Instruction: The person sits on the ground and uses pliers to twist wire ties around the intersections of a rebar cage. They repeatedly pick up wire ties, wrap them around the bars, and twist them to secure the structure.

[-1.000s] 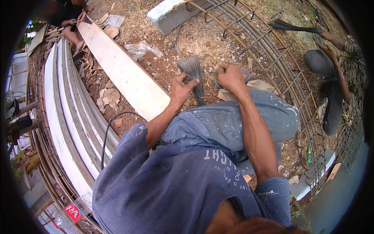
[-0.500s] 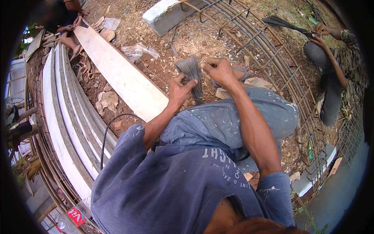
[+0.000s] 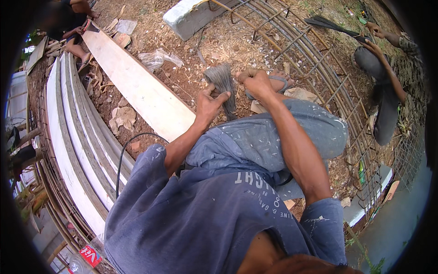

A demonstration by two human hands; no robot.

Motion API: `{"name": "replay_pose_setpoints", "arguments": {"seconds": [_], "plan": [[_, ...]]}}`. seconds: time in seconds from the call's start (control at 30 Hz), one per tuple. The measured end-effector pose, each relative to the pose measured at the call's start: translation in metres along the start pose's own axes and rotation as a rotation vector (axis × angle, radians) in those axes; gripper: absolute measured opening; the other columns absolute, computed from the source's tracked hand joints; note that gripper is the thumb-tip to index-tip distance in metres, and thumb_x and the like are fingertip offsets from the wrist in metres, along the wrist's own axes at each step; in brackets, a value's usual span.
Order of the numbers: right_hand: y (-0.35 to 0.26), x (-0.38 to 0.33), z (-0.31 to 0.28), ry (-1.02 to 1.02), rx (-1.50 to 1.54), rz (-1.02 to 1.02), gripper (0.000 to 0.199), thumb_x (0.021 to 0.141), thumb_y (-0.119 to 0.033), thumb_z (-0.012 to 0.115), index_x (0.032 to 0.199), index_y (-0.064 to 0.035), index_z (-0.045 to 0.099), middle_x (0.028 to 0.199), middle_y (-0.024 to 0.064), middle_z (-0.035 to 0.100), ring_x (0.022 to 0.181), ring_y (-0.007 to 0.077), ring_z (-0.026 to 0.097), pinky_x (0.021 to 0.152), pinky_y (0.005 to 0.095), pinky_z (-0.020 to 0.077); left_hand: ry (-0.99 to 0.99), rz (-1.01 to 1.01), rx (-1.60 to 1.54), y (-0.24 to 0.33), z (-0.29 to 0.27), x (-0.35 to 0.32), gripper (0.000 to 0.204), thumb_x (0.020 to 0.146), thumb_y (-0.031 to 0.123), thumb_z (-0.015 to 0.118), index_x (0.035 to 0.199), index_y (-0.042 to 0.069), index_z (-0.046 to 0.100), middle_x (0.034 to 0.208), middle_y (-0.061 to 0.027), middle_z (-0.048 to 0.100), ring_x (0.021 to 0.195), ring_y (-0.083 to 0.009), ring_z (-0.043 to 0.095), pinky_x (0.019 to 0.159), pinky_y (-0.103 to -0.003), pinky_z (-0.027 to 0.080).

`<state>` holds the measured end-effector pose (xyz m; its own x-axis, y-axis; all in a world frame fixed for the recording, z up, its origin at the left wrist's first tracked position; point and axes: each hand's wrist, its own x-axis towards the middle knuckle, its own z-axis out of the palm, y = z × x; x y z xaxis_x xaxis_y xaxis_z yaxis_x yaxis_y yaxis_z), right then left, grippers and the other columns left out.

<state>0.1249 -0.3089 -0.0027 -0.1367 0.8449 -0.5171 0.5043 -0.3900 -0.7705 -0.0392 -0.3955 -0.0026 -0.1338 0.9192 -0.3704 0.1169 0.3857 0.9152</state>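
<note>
My left hand point(image 3: 211, 104) is closed around a bundle of thin grey tie wires point(image 3: 221, 78), which fans out at its top and hangs down past my fingers. Just to the right of the bundle, my right hand point(image 3: 256, 83) is curled, thumb and fingers pinched together. Whatever sits in that pinch is too small or hidden to make out. Both hands are above my bent leg point(image 3: 269, 132), in front of a sandalled foot point(image 3: 280, 83).
A long wooden board point(image 3: 141, 91) runs to the far left, where a person sits. White-faced planks point(image 3: 68, 137) curve along the left. A rebar cage point(image 3: 315, 55) arcs over the right side, near a pale block point(image 3: 191, 20). Another person's hands hold dark wires point(image 3: 335, 26).
My right hand has curled in more tightly and shifted slightly left. The left hand keeps its hold on the tie wires. The whole view has shifted a little.
</note>
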Motion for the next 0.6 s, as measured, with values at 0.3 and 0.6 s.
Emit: {"name": "replay_pose_setpoints", "arguments": {"seconds": [0.3,0.6], "plan": [[-0.004,-0.002,0.002,0.025,-0.08,-0.236,0.026,0.08,-0.026,0.065,0.091,-0.0038,0.072,0.081,0.0148,0.07,0.08,0.0252,0.067,0.075,0.037,0.0506,0.04,0.075,-0.009,-0.006,0.0,0.002,0.018,0.08,0.014,0.074,0.084,0.0,0.063,0.069,-0.0014,0.061,0.063,-0.0063,0.053,0.056,-0.024,0.04],[-0.02,-0.011,-0.004,-0.005,-0.201,-0.148,0.031,0.081,-0.023,0.058,0.094,0.0013,0.07,0.092,0.0236,0.069,0.09,0.0367,0.067,0.084,0.0405,0.0503,0.001,-0.024,0.067,0.004,-0.004,-0.001,0.022,0.081,0.016,0.073,0.094,-0.001,0.067,0.075,-0.0034,0.063,0.07,-0.0094,0.056,0.066,-0.026,0.044]]}}
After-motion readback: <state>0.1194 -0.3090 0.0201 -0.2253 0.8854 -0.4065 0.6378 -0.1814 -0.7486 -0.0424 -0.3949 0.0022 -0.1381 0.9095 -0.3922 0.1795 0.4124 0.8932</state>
